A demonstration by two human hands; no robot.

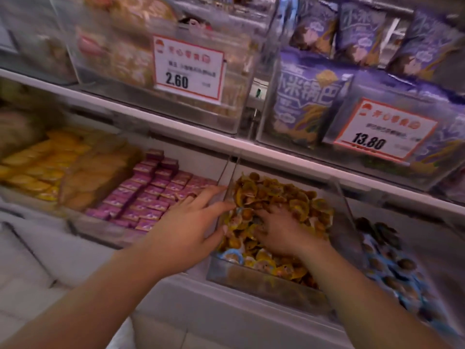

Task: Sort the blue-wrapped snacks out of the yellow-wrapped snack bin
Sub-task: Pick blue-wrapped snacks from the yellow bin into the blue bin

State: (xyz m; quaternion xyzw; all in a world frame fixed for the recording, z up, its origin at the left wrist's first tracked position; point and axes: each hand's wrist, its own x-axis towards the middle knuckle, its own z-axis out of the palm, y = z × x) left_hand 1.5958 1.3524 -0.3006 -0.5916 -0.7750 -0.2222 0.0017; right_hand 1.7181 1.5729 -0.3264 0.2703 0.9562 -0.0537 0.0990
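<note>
From the head view, motion blur smears the shelf. The right hand (281,233) lies on the yellow-wrapped snacks (276,195) in the clear bin (264,285), its fingertips buried, so I cannot tell their grip. The left hand (191,227) rests at the bin's left wall, fingers spread. One blue-wrapped snack (232,255) shows at the front left corner; its direction is unclear.
</note>
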